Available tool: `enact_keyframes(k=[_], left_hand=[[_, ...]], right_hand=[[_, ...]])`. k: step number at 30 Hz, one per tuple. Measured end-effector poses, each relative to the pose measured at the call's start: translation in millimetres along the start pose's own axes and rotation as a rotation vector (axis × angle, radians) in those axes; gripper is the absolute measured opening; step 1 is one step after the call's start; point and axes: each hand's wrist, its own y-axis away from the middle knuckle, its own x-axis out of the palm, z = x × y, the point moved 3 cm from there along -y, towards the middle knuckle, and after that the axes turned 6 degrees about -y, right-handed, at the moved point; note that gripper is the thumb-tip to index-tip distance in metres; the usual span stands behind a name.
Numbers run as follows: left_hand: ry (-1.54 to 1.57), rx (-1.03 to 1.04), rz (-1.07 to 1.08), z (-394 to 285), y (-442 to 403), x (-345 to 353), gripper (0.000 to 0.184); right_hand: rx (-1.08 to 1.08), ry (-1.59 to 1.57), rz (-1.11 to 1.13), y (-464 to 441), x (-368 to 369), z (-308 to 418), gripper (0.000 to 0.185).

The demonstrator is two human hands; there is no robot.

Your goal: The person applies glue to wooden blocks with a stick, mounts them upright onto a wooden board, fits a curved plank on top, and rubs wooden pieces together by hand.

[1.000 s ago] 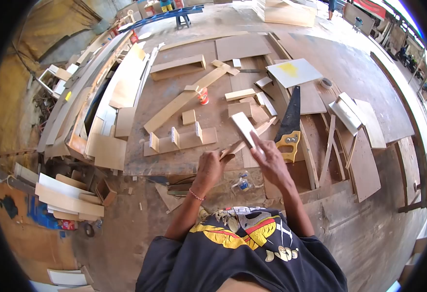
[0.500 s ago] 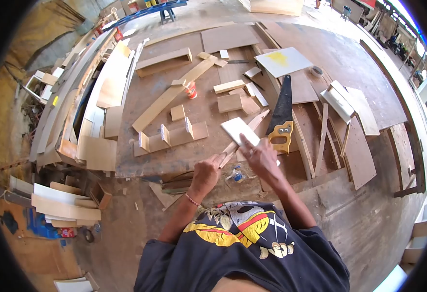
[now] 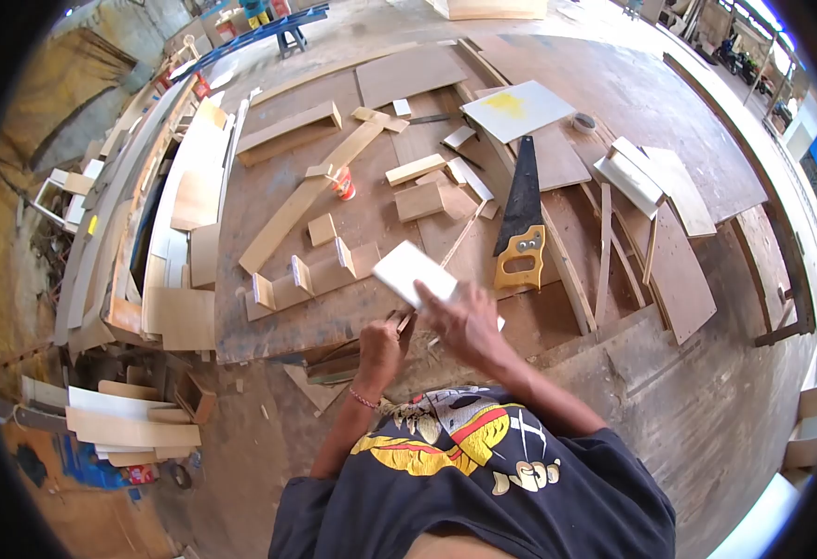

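My right hand (image 3: 464,321) grips a flat white board (image 3: 412,272), with the index finger stretched along its face. Just left of it, my left hand (image 3: 382,349) is closed round the near end of a thin wooden strip (image 3: 462,235) that runs away over the table edge. The board lies across or just over the strip; contact between them is hard to tell. To the right rests a handsaw (image 3: 521,219) with a yellow handle. At the left stands a wooden piece with three small uprights (image 3: 302,273).
A red and white cup (image 3: 343,184), a small wooden block (image 3: 322,229) and a long plank (image 3: 282,220) lie on the worktable (image 3: 240,341). Farther off is a white panel with a yellow stain (image 3: 518,110). Stacked boards (image 3: 133,419) stand at the left.
The white board and my right hand have moved left and toward me along the strip. The strip has turned and shows its narrow edge. The whole view has shifted.
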Motion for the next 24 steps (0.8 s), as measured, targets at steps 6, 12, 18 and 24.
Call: enact_keyframes(k=[6,12,18,24], left_hand=[[-0.043,-0.075,0.002,-8,2,6,0.009],[0.039,-0.043,-0.106,6,12,19,0.012],[0.029,-0.057,0.015,3,10,7,0.014],[0.075,-0.065,-0.114,-5,11,12,0.014]], right_hand=[[0.057,-0.03,-0.003,-18,0,-15,0.047],[0.187,0.015,0.02,-35,15,-34,0.045],[-0.137,-0.072,-0.036,11,11,12,0.051],[0.193,0.01,0.015,-40,12,-35,0.046]])
